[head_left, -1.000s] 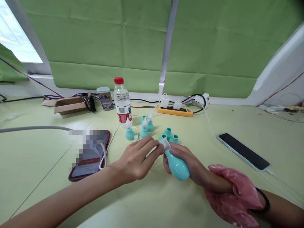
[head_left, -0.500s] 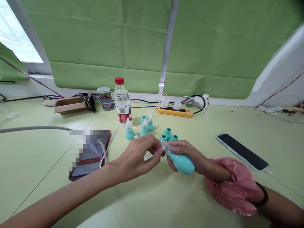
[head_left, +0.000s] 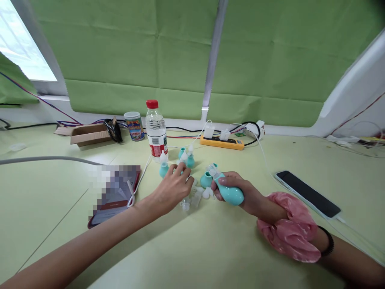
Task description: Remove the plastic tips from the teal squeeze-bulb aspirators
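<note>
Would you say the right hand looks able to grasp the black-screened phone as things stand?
Probably not: the right hand is closed around a teal bulb, though that phone lies uncovered nearby.

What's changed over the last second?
The left hand has released the clear nozzle, moving left and forward to the small teal bulbs; its grasp is hidden. Loose clear pieces are uncovered. The right hand still grips the large teal bulb. Bottle and power strip stayed put.
</note>
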Motion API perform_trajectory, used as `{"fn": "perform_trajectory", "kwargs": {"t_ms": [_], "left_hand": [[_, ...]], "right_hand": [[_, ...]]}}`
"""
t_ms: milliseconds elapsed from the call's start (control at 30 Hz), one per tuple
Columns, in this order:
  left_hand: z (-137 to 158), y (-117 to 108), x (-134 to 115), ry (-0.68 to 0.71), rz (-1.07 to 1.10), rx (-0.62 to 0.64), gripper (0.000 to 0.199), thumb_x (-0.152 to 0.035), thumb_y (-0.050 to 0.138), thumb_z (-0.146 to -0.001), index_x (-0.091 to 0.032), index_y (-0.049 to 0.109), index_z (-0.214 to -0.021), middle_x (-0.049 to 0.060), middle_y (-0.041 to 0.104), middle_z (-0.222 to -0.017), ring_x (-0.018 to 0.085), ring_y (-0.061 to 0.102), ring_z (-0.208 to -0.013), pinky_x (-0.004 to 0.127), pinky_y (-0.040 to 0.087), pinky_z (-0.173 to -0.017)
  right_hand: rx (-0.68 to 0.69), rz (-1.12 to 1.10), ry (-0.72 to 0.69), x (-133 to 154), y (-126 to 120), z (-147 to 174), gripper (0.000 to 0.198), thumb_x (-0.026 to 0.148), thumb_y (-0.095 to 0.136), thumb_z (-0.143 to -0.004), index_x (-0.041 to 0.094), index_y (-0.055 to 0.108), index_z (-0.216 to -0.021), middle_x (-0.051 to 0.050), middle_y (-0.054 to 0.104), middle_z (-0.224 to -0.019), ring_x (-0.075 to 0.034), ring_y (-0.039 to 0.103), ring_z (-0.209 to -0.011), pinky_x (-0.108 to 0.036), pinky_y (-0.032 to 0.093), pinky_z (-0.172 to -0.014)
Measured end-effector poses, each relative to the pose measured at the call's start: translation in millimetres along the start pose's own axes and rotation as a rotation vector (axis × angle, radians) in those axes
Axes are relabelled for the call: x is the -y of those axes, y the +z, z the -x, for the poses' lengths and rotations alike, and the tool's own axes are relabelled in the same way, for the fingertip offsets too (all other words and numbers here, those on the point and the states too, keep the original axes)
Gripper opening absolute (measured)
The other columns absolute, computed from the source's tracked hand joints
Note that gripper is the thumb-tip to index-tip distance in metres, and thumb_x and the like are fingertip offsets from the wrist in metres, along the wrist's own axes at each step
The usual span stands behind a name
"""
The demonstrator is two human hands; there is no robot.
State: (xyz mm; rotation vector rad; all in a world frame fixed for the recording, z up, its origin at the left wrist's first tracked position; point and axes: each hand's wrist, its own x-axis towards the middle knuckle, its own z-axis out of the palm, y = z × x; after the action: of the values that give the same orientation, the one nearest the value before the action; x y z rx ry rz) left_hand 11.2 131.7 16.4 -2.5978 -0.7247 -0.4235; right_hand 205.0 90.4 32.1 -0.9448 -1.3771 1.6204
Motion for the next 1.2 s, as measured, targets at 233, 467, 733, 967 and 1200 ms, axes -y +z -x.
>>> {"fn": "perform_trajectory", "kwargs": {"t_ms": [233, 467, 733, 967, 1200], "left_hand": [[1, 12, -7, -0.001, 0.021, 0.046, 0.014, -0.002, 0.046, -0.075, -0.011, 0.056, -0.079, 0.012, 0.054, -0.084, 0.027, 0.044, -0.090, 0.038, 0.036, -0.069], [0, -10, -3, -0.205, 0.458, -0.280, 0.020, -0.017, 0.034, -0.086, -0.012, 0.053, -0.088, 0.007, 0.056, -0.072, 0.017, 0.046, -0.072, 0.028, 0.038, -0.063], [3, -40, -38, -0.158, 0.720, 0.068, 0.039, -0.026, 0.032, -0.082, -0.017, 0.035, -0.044, -0.003, 0.031, -0.040, 0.008, 0.025, -0.038, 0.024, 0.021, -0.042], [-1, -42, -37, -0.318, 1.477, 0.222, 0.043, -0.033, 0.027, -0.083, -0.018, 0.019, -0.044, -0.007, 0.017, -0.040, 0.005, 0.016, -0.037, 0.020, 0.016, -0.036], [-2, -7, -14, -0.255, 0.536, -0.070, 0.047, -0.047, 0.026, -0.085, -0.016, 0.040, -0.053, -0.002, 0.038, -0.046, 0.010, 0.035, -0.042, 0.022, 0.025, -0.042]], "right_hand": [[0.035, 0.102, -0.006, -4, -2, -2, 0.023, 0.034, 0.056, -0.070, 0.011, 0.058, -0.066, 0.000, 0.053, -0.055, -0.010, 0.047, -0.055, -0.022, 0.035, -0.054], [0.039, 0.562, -0.104, -3, 7, 4, 0.027, 0.038, 0.048, -0.077, 0.014, 0.052, -0.066, 0.000, 0.050, -0.062, -0.011, 0.045, -0.058, -0.022, 0.035, -0.054], [0.219, 0.931, -0.239, -4, 38, 33, 0.012, 0.026, 0.044, -0.080, 0.016, 0.050, -0.078, -0.003, 0.054, -0.073, -0.014, 0.048, -0.068, -0.024, 0.039, -0.062], [0.444, 1.004, -0.364, 11, 30, 33, 0.020, 0.031, 0.039, -0.084, 0.016, 0.046, -0.073, -0.001, 0.050, -0.067, -0.010, 0.043, -0.061, -0.020, 0.038, -0.059], [0.236, 1.090, -0.486, 31, 20, 42, 0.023, 0.035, 0.038, -0.085, 0.017, 0.046, -0.073, -0.002, 0.051, -0.067, -0.012, 0.045, -0.062, -0.023, 0.037, -0.061]]}}
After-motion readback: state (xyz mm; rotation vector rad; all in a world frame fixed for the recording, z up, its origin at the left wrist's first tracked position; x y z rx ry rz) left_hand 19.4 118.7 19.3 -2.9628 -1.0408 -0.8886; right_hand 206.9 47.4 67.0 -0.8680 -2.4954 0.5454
